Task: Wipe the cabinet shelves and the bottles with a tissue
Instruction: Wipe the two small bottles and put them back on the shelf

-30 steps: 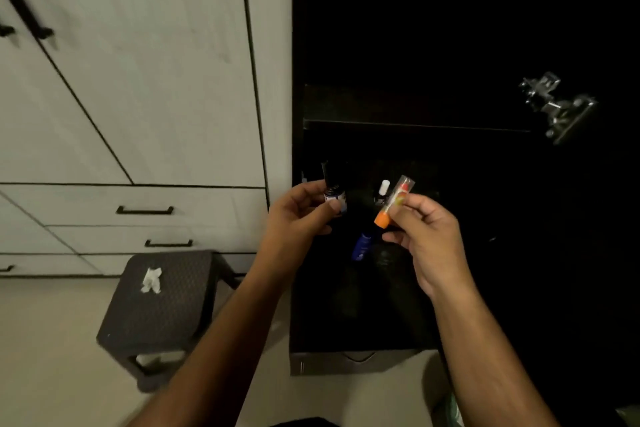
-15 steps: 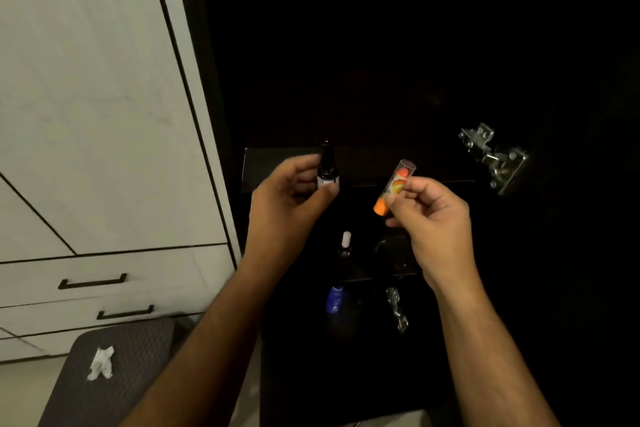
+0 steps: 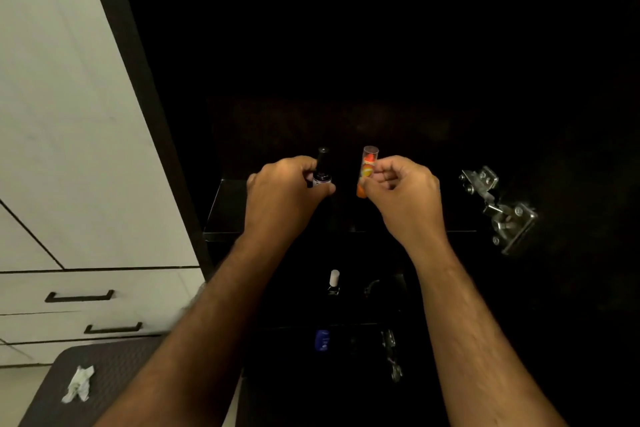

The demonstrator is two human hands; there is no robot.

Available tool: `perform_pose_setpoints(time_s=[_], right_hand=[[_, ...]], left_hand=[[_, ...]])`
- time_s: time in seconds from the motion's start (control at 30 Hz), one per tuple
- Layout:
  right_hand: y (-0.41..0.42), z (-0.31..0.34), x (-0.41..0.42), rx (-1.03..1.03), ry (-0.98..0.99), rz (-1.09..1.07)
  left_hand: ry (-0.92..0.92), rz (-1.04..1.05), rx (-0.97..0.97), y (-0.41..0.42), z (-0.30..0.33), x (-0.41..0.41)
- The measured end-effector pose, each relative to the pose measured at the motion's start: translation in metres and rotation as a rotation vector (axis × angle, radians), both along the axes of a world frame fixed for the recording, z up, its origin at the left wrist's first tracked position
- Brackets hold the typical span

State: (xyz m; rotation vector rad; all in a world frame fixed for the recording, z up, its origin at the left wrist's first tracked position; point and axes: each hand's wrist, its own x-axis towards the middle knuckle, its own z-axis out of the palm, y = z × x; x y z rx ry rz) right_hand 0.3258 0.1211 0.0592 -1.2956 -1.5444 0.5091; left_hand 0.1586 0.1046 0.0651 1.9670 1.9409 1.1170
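Crumpled tissue [image 3: 78, 384] on dark stool [image 3: 114, 367], far lower left, well apart from both hands. Left hand [image 3: 282, 196] closed around small dark bottle [image 3: 322, 168], upright, above dark cabinet shelf [image 3: 225, 211]. Right hand [image 3: 403, 192] pinching orange tube [image 3: 367, 170] with clear cap, upright, just beside dark bottle. Lower shelves: white-capped bottle [image 3: 334, 282], blue bottle [image 3: 322, 340]. Metal hinge [image 3: 498, 210] at right.

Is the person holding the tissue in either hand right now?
No: the crumpled tissue lies on the dark stool, while the left hand holds a small dark bottle and the right hand an orange tube.
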Motion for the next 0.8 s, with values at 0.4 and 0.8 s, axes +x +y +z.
perform_pose_setpoints(time_s=[0.4,0.8], right_hand=[[0.007,-0.001,0.004,-0.005,-0.107,-0.108],[0.006,-0.005,0.003,0.019,-0.133,-0.134]], left_hand=[[0.031,0.075,0.023,-0.001,-0.006,-0.012],[0.004,0.113,0.033,0.002,-0.01,-0.01]])
